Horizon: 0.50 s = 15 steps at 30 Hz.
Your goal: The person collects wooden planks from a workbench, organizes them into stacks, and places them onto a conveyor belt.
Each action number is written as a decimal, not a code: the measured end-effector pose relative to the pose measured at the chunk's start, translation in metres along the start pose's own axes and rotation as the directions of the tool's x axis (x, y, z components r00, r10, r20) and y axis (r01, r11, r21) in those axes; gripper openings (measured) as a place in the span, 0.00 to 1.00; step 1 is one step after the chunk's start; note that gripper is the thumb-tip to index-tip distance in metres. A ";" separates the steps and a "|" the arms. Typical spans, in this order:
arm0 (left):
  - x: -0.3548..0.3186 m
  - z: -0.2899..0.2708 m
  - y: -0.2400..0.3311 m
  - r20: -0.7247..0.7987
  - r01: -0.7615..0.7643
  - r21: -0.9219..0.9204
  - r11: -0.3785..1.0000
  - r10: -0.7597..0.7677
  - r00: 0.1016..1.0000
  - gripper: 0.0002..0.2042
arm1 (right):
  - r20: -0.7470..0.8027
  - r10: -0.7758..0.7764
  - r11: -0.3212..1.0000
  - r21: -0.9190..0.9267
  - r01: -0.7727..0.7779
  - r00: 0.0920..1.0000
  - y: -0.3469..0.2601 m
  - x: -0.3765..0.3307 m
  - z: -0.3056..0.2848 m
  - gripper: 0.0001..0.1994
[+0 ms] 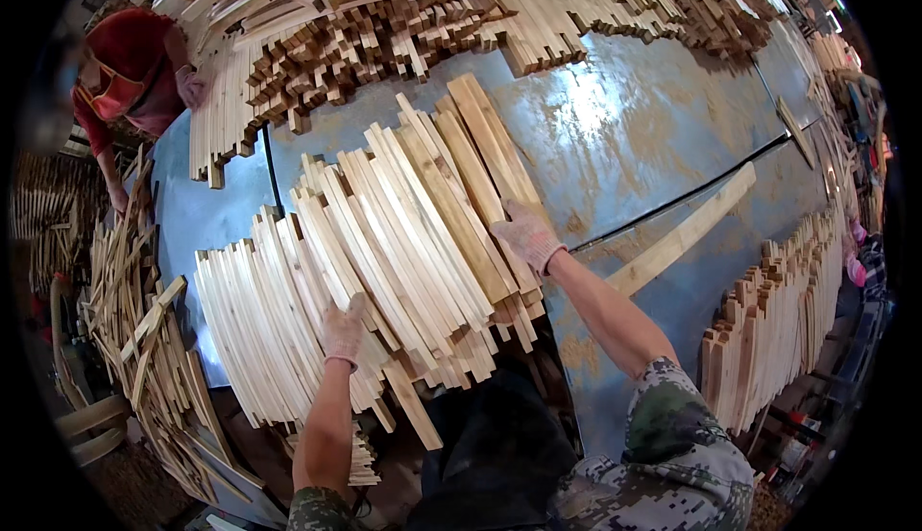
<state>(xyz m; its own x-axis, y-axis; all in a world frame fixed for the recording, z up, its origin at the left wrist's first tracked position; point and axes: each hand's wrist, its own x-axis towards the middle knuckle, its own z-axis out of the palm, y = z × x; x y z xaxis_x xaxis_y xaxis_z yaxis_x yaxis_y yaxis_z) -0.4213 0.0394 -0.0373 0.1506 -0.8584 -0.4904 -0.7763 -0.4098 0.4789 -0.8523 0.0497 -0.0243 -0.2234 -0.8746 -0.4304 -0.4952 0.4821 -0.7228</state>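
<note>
A broad row of pale wooden strips (384, 233) lies side by side in front of me, their near ends uneven and jutting past the table edge. My left hand (343, 331), in a light knitted glove, is closed on a strip in the left middle of the row, near its close end. At the row's right side my right hand (528, 236), gloved too, has its fingers bent over the outer strips. Beyond it, a wider, browner strip (490, 137) lies at the right end. The undersides of both hands are hidden.
The blue metal table (653, 128) carries sawdust and dark seams. A loose slat (682, 229) lies to the right, near a stack of strips (773, 325). Large piles of wood (365, 41) cover the far side. Scrap slats (154, 339) heap at left, below a person in red (134, 70).
</note>
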 end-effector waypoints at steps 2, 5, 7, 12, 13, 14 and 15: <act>0.001 -0.003 -0.001 0.031 0.012 -0.001 1.000 -0.012 0.999 0.55 | 0.151 0.094 0.992 -0.099 -0.079 0.984 -0.007 0.002 -0.011 0.33; 0.001 -0.003 0.011 0.006 0.038 0.048 0.998 -0.038 0.999 0.55 | -0.060 -0.082 0.993 -0.084 0.077 0.995 0.020 0.004 0.010 0.31; 0.001 0.001 0.002 -0.019 0.050 0.035 0.998 -0.049 0.999 0.55 | 0.027 -0.036 0.991 -0.129 0.039 0.999 -0.002 -0.006 0.003 0.30; 0.007 0.009 -0.014 -0.055 0.002 -0.028 1.000 -0.004 0.998 0.52 | -0.082 -0.047 0.999 0.001 0.048 0.995 -0.028 -0.043 0.008 0.31; 0.008 0.010 -0.014 -0.041 -0.010 -0.062 0.998 0.008 0.999 0.51 | -0.122 -0.125 0.992 -0.017 0.124 0.985 -0.027 -0.044 0.012 0.32; 0.008 0.008 -0.013 -0.030 -0.021 -0.096 0.995 0.019 0.999 0.50 | -0.158 -0.204 0.979 -0.037 0.201 0.966 -0.026 -0.045 0.014 0.32; 0.007 0.008 -0.012 -0.020 -0.032 -0.130 0.991 0.029 0.999 0.49 | -0.152 -0.140 0.990 -0.013 0.140 0.978 -0.024 -0.040 0.016 0.32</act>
<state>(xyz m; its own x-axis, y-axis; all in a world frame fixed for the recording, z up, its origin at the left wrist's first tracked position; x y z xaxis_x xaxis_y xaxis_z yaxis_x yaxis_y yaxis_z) -0.4154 0.0405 -0.0525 0.1398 -0.8760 -0.4616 -0.6944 -0.4191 0.5850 -0.8182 0.0740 0.0020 -0.2763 -0.9312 -0.2377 -0.5324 0.3542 -0.7689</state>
